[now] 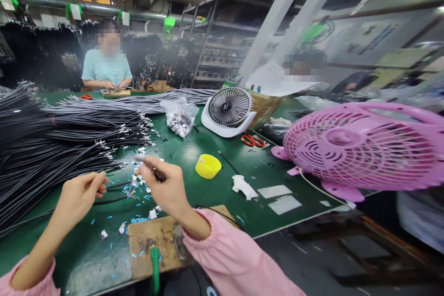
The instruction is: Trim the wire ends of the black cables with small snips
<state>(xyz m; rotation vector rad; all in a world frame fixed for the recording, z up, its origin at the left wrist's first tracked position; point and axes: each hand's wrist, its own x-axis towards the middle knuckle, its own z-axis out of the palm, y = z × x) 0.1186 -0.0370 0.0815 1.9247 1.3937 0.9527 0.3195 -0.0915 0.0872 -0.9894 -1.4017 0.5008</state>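
Note:
My left hand (pixel 80 196) is closed in a pinch over the left side of the green table. Black cables (pixel 117 186) run beside and behind its fingers; whether one is gripped I cannot tell. My right hand (pixel 168 186) is curled around a small dark object (pixel 160 175), mostly hidden by the fingers, and a greyish tip shows by the index finger. Between and below the hands lie blue wire scraps (pixel 139 220) and crumpled foil bits (pixel 153 213). In front of me is a worn wooden block (pixel 147 245) with a green clamp-like piece (pixel 155 268) at its front.
Bundles of black cable (pixel 79 141) fill the left side, with grey cables (pixel 138 101) behind. A plastic bag (pixel 181 118), white fan (pixel 229 108), yellow cup (pixel 208 166), orange-handled scissors (pixel 253 140) and large pink fan (pixel 347 145) occupy the table. A co-worker (pixel 107 69) sits across.

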